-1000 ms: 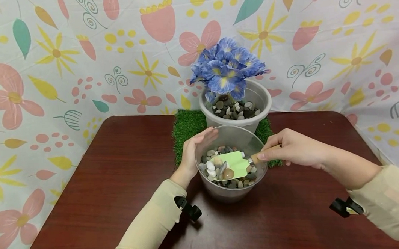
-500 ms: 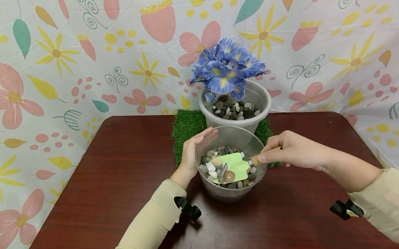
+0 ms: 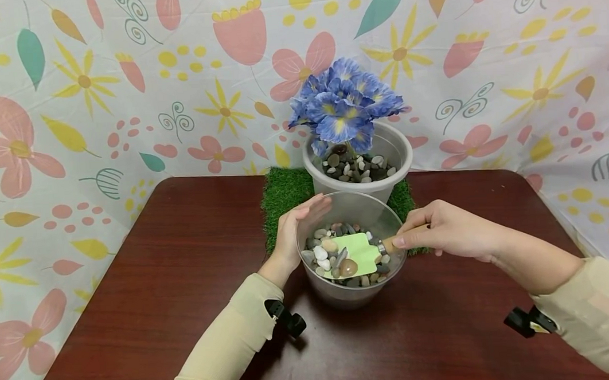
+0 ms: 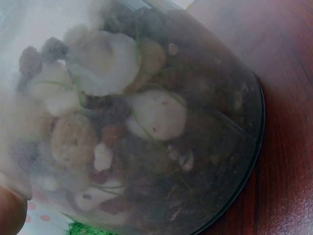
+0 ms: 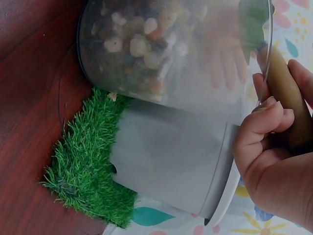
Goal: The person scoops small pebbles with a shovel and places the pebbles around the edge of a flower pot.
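Note:
A clear plastic bucket [image 3: 348, 297] stands on the table, partly filled with mixed pebbles [image 3: 323, 263]. My left hand [image 3: 288, 237] rests against its left side with the fingers straight; in the left wrist view a fingertip [image 4: 12, 215] shows at the edge. Over the bucket's right rim, my right hand [image 3: 443, 231] grips the wooden handle [image 5: 286, 93] of a small garden trowel. The trowel's light green blade [image 3: 362, 253] lies inside over the pebbles, carrying several stones, among them a shiny brown one [image 3: 347, 267].
Close behind the bucket, a white flowerpot [image 3: 358, 188] holds blue artificial flowers [image 3: 346, 104] and pebbles. It sits on a square of artificial grass [image 3: 284, 199]. The dark wood table [image 3: 184, 265] meets a flower-print cloth [image 3: 138, 78] at the back.
The trowel blade has dipped slightly toward the near side over the past second, and the stones on it have shifted a little. My left hand stays in place on the bucket.

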A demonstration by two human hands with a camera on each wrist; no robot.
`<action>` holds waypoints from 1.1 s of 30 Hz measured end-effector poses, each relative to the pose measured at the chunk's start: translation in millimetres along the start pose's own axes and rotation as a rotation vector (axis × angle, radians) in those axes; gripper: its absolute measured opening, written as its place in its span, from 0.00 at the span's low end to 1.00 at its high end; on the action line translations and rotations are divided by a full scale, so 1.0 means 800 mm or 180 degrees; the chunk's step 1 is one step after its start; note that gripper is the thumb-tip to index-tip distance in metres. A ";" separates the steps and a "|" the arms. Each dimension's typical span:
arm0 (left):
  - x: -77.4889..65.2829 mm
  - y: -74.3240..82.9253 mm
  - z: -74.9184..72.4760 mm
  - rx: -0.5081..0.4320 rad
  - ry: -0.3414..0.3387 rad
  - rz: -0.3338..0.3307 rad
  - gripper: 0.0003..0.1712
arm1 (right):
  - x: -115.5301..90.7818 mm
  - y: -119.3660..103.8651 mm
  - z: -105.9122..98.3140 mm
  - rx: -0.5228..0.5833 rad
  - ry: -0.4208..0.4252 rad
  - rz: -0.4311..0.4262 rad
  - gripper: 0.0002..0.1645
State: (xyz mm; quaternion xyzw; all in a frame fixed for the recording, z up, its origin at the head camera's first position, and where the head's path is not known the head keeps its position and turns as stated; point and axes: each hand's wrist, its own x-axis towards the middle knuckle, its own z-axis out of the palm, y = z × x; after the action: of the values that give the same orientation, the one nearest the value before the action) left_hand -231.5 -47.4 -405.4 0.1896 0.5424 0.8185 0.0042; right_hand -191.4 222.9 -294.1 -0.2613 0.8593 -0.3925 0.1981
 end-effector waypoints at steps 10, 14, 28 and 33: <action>0.001 0.000 0.000 0.0054 0.0003 -0.0053 0.27 | -0.001 -0.001 0.000 0.0018 0.0051 0.0115 0.09; 0.001 0.003 0.002 0.0116 0.0011 -0.0054 0.28 | -0.002 -0.001 -0.001 0.0019 0.0081 0.0135 0.09; -0.002 0.009 0.007 0.0016 0.0132 -0.0077 0.29 | -0.008 -0.006 0.000 -0.0067 0.0112 -0.0145 0.08; -0.002 0.005 0.004 0.0060 0.0091 -0.0030 0.29 | -0.008 -0.006 0.000 -0.0049 0.0067 -0.0031 0.08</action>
State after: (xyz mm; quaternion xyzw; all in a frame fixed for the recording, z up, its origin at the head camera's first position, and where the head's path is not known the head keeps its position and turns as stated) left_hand -228.5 -46.6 -401.4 0.1753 0.5510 0.8159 -0.0015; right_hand -184.8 224.1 -289.7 -0.2628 0.8631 -0.3896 0.1851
